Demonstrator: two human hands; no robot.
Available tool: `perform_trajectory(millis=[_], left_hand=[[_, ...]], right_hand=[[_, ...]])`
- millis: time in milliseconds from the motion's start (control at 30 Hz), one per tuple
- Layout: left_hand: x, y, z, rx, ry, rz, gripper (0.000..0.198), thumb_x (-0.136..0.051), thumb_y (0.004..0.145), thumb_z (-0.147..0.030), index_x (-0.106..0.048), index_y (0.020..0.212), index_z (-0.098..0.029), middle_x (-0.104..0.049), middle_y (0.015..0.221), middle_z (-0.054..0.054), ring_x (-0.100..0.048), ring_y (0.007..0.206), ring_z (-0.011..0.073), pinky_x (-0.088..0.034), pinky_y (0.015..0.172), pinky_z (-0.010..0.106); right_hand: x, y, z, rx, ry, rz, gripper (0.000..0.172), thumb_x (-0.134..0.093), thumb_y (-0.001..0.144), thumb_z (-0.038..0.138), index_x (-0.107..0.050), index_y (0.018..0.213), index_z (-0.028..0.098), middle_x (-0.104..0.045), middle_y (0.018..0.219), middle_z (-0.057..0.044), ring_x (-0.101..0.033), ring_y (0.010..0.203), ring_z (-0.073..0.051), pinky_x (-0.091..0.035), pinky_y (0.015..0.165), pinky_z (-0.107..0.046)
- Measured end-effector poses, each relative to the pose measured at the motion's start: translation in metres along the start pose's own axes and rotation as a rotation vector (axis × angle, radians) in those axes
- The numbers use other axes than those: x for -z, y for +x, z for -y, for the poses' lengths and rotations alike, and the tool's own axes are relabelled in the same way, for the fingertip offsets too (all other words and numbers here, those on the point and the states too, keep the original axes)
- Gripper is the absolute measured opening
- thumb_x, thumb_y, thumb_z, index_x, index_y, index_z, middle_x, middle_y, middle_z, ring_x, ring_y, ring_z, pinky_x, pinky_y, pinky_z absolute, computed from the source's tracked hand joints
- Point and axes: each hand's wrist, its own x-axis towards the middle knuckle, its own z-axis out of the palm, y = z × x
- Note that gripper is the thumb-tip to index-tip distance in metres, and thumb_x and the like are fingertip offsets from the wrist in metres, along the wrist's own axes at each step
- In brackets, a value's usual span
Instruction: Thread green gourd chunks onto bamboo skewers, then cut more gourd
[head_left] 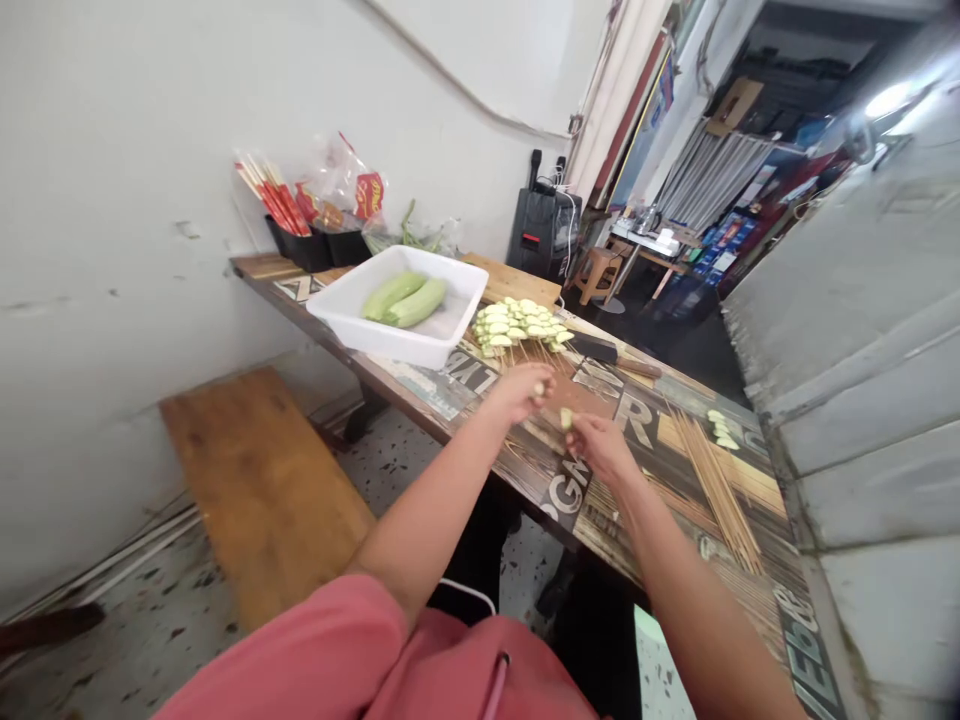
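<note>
My left hand (525, 392) is closed in a pinch above the table, with a small pale piece (539, 388) showing at its fingertips; its exact kind is hard to make out. Slightly lower and to the right, my right hand (598, 446) grips a pale green zucchini slice (566, 418) between thumb and fingers. The two hands are close together but apart. Just beyond them lies a heap of skewered zucchini slices (517, 324), thin sticks poking out toward me. To the right rests a bundle of bare wooden skewers (716, 490), and a few loose zucchini slices (721, 430) lie beside it.
A white tub (330, 318) holding two whole zucchinis (415, 303) stands on the table's left. A knife (596, 347) lies behind the heap. Black containers (307, 250) with red-wrapped chopsticks stand by the wall. A wooden bench (262, 490) is at lower left, a black speaker (541, 232) behind.
</note>
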Motion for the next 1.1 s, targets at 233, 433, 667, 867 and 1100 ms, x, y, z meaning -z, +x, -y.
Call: perform_trajectory(millis=[233, 433, 667, 867, 1100], left_hand=[[-0.007, -0.008, 0.043, -0.028, 0.331, 0.318, 0.020, -0.073, 0.070, -0.025, -0.066, 0.082, -0.010, -0.058, 0.062, 0.001, -0.039, 0.041, 0.0010, -0.019, 0.034, 0.013], [-0.025, -0.012, 0.060, -0.099, 0.391, 0.317, 0.027, -0.076, 0.065, -0.026, -0.066, 0.084, -0.010, -0.060, 0.060, 0.001, -0.042, 0.042, 0.0024, -0.022, 0.036, 0.014], [-0.078, -0.008, 0.097, -0.163, 0.495, 0.222, 0.020, -0.070, 0.070, -0.022, -0.067, 0.085, -0.010, -0.051, 0.048, -0.004, -0.041, 0.040, 0.0037, -0.026, 0.038, 0.015], [-0.118, -0.004, 0.130, -0.192, 0.678, 0.341, 0.016, -0.070, 0.067, -0.023, -0.067, 0.078, -0.011, -0.052, 0.049, -0.004, -0.043, 0.042, 0.0046, -0.031, 0.041, 0.016], [-0.133, 0.014, 0.159, -0.048, 0.623, 0.197, 0.021, -0.065, 0.072, -0.025, -0.060, 0.087, -0.011, -0.059, 0.064, 0.000, -0.039, 0.041, 0.0029, -0.023, 0.037, 0.015]], right_hand=[[0.020, -0.036, 0.013, -0.077, 0.353, -0.081, 0.031, -0.078, 0.056, 0.042, -0.065, 0.070, 0.017, -0.057, 0.058, 0.001, -0.046, 0.050, -0.009, -0.039, 0.045, -0.023], [0.032, -0.048, 0.004, 0.001, 0.427, -0.248, 0.026, -0.080, 0.055, 0.036, -0.068, 0.068, 0.016, -0.057, 0.055, 0.002, -0.046, 0.048, -0.008, -0.038, 0.043, -0.021], [0.081, -0.067, -0.011, 0.004, 0.439, -0.367, 0.027, -0.078, 0.058, 0.038, -0.067, 0.068, 0.016, -0.057, 0.054, 0.002, -0.047, 0.047, -0.009, -0.038, 0.043, -0.022], [0.122, -0.101, -0.033, 0.091, 0.076, -0.446, 0.033, -0.068, 0.069, 0.044, -0.067, 0.085, 0.016, -0.062, 0.062, -0.001, -0.052, 0.051, -0.012, -0.043, 0.050, -0.026], [0.144, -0.119, -0.028, -0.024, -0.892, -0.482, 0.018, -0.050, 0.084, 0.016, -0.068, 0.079, 0.013, -0.069, 0.087, -0.014, -0.063, 0.084, -0.023, -0.042, 0.074, -0.032]])
